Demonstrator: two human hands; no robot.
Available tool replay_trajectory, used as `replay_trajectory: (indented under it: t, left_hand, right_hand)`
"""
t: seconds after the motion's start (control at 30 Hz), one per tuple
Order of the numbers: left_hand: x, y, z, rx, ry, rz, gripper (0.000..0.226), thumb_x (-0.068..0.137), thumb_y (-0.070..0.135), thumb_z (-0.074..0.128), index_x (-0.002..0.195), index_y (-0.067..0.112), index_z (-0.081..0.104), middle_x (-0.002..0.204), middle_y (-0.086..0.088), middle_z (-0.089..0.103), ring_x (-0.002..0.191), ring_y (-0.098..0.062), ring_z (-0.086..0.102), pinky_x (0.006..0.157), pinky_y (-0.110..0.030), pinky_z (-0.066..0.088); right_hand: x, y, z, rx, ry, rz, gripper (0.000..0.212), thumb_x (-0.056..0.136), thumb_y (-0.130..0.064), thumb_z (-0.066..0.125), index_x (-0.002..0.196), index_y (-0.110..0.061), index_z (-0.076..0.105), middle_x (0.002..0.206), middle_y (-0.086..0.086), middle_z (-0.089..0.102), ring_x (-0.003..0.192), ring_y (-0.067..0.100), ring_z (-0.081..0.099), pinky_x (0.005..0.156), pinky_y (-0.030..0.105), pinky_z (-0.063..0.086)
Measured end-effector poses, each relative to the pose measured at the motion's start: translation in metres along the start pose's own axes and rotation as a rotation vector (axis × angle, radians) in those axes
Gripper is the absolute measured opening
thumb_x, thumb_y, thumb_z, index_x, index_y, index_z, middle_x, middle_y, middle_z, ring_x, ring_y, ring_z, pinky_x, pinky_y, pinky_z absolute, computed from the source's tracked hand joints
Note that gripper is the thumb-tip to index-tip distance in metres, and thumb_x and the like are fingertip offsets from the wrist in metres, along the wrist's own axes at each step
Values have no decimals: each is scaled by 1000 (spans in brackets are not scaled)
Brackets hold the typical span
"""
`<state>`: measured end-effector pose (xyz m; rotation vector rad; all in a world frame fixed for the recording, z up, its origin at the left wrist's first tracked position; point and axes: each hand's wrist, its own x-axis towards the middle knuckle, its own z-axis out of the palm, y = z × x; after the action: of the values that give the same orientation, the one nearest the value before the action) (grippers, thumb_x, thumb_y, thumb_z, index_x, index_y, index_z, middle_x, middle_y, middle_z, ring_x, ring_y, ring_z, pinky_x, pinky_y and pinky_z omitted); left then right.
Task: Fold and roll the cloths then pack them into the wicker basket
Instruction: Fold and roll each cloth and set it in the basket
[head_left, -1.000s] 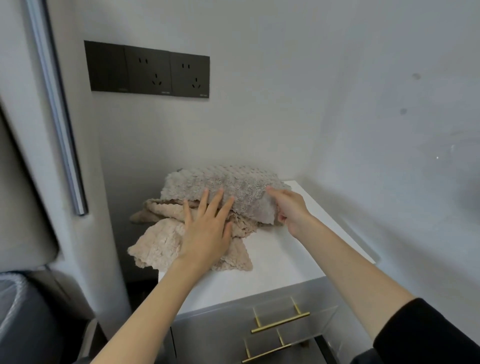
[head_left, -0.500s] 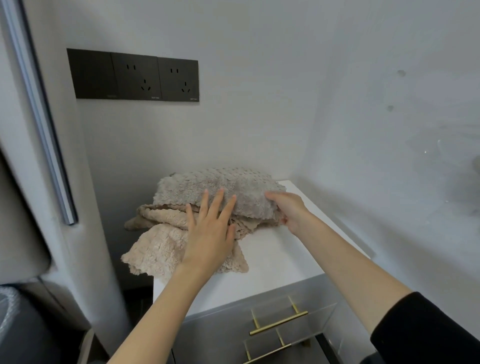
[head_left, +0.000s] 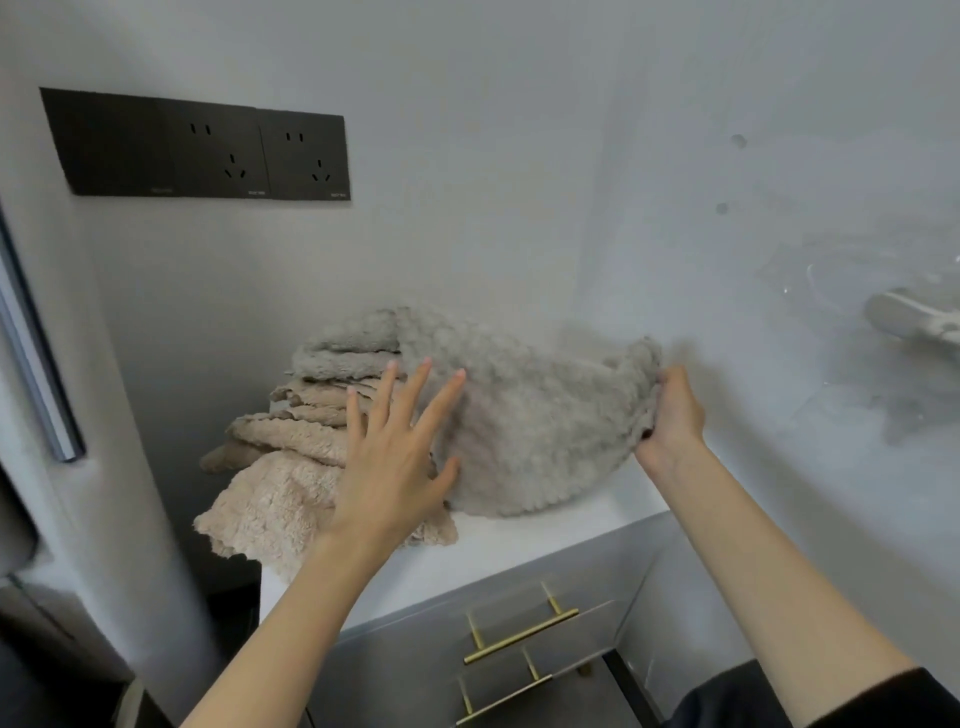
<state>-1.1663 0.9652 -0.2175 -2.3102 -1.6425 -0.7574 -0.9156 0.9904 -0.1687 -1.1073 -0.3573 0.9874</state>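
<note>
A pile of fluffy cloths sits at the back left of a white cabinet top (head_left: 519, 551). The top cloth is grey (head_left: 524, 421) and hangs stretched to the right, partly lifted off the pile. My right hand (head_left: 672, 410) grips its right edge, fingers curled into the fabric. Beneath it lie beige cloths (head_left: 280, 493), one drooping over the cabinet's left edge. My left hand (head_left: 395, 457) rests flat with spread, straight fingers on the beige pile, touching the grey cloth's left part. No wicker basket is in view.
The cabinet stands in a corner between two grey walls. Its front has drawers with gold bar handles (head_left: 519, 636). A black socket panel (head_left: 202, 148) is on the back wall. A metal fixture (head_left: 914, 322) juts from the right wall. A dark gap lies left of the cabinet.
My right hand has pulled the grey cloth's edge to the right and upward, spreading it off the pile. My left hand stays on the pile. The camera has moved closer.
</note>
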Motion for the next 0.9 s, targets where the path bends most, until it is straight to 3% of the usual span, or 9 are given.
replay_trajectory:
  t: [0.1, 0.2, 0.33, 0.43, 0.57, 0.67, 0.77, 0.83, 0.9]
  left_hand:
    - [-3, 7, 7, -15, -44, 33, 75, 90, 45, 49, 150, 42, 4, 158, 6, 16, 148, -20, 4, 117, -49, -2]
    - [-6, 14, 14, -56, -53, 63, 62, 92, 40, 50, 149, 33, 26, 152, 3, 30, 143, -19, 21, 117, -44, 16]
    - [-2, 30, 19, -226, 1, -51, 48, 92, 37, 54, 137, 22, 45, 130, 0, 50, 119, -17, 47, 90, -31, 45]
    - [1, 37, 24, -245, -55, -203, 55, 89, 46, 55, 131, 15, 40, 125, -4, 46, 112, -18, 44, 83, -27, 42]
    - [2, 42, 27, -101, -349, -305, 99, 70, 79, 49, 142, 15, 23, 137, -12, 30, 128, -29, 28, 102, -41, 34]
    - [4, 44, 32, -23, -443, -299, 110, 64, 85, 46, 146, 17, 17, 145, -14, 24, 134, -33, 20, 108, -44, 25]
    - [8, 42, 40, -10, -505, -287, 110, 63, 86, 46, 145, 17, 22, 145, -13, 33, 134, -35, 23, 108, -45, 24]
    - [10, 39, 44, -15, -555, -301, 105, 64, 85, 50, 142, 17, 30, 142, -12, 41, 135, -36, 26, 109, -47, 25]
    - [12, 37, 46, -46, -553, -285, 80, 67, 79, 57, 121, 20, 49, 118, -5, 58, 126, -33, 41, 104, -46, 33]
  right_hand:
    - [15, 13, -37, -317, 90, -34, 22, 88, -14, 48, 69, -16, 37, 66, 3, 39, 58, 17, 37, 54, 30, 30]
    - [25, 22, -63, -608, 82, -139, 27, 88, -15, 51, 68, -17, 32, 64, 1, 34, 56, 16, 31, 53, 30, 26]
    - [32, 32, -84, -873, -26, -187, 20, 85, -31, 57, 85, -19, 42, 78, -3, 46, 69, 15, 44, 62, 32, 33]
    - [35, 35, -92, -1134, -92, -261, 36, 84, -56, 56, 100, -24, 58, 95, -7, 61, 90, 16, 57, 72, 32, 42]
    - [33, 33, -91, -1405, -130, -440, 53, 75, -73, 50, 103, -32, 67, 95, -12, 69, 90, 14, 62, 69, 30, 51]
    - [32, 32, -88, -1524, -119, -568, 68, 69, -79, 53, 112, -29, 67, 97, -8, 71, 91, 16, 64, 65, 27, 50]
    - [36, 34, -88, -1635, -186, -505, 55, 73, -73, 57, 99, -26, 65, 88, -5, 69, 86, 19, 63, 63, 28, 46]
    - [42, 34, -89, -1641, -212, -449, 36, 82, -53, 60, 86, -18, 58, 80, -2, 64, 80, 22, 61, 60, 29, 44]
    - [47, 33, -90, -1564, -277, -391, 17, 86, -31, 57, 80, -15, 54, 74, 0, 61, 71, 20, 57, 58, 29, 42]
